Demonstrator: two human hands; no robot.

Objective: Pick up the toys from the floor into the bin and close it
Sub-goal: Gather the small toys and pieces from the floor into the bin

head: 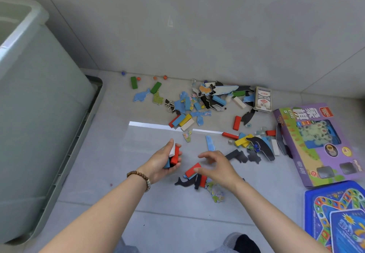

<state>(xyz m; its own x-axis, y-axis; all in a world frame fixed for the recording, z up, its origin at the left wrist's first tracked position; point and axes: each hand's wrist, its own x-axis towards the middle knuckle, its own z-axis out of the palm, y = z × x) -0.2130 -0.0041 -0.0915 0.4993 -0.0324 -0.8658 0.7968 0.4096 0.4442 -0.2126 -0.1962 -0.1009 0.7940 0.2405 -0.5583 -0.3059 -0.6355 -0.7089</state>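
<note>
My left hand (161,162) is shut on a small stack of wooden blocks (174,155), white, red and blue. My right hand (216,168) hovers with spread fingers over a red block (192,169) that lies on black and blue puzzle pieces (186,182) on the floor. A scatter of coloured blocks and map puzzle pieces (197,102) covers the floor toward the wall. The large pale green bin (39,114) stands open at the left, and its lid (79,140) lies under it on the floor.
A purple game box (316,144) and a blue board game box (335,219) lie at the right. A pack of playing cards (262,99) stands near the wall. Marbles (165,77) rest along the wall's base. My knee (239,243) shows at the bottom.
</note>
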